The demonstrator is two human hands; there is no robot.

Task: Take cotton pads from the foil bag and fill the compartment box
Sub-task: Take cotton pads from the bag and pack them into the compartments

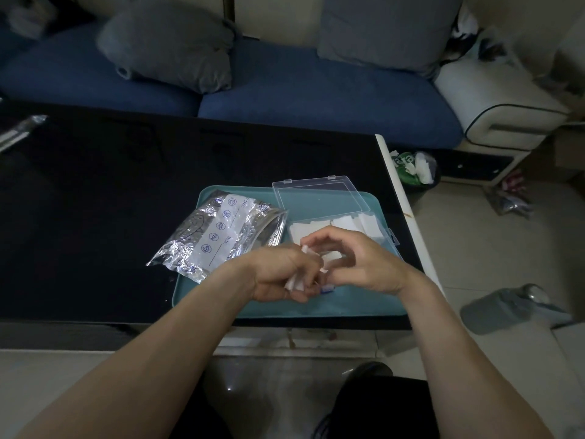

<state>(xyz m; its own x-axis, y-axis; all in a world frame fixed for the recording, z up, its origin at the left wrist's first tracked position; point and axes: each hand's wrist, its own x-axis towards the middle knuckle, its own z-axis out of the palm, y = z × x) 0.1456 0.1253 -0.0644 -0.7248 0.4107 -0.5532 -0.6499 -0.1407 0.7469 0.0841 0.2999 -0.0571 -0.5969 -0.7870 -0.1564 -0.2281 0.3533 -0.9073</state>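
Note:
A crinkled silver foil bag (218, 232) lies on the left part of a teal tray (364, 299), its mouth turned toward the clear compartment box (348, 226). The box's lid (319, 193) is folded back, and white cotton pads fill its far compartments. My left hand (281, 274) grips a small bunch of white cotton pads (296, 285) over the box's near side. My right hand (357, 261) is right beside it, fingers curled, pinching a cotton pad (332, 258) at the top of that bunch. The hands hide the box's near compartments.
The tray sits on a black glossy table (110, 201) near its right white edge (399, 198). A blue sofa (285, 87) with grey cushions stands behind. A small bin (414, 167) and a grey bottle (506, 308) are on the tiled floor to the right.

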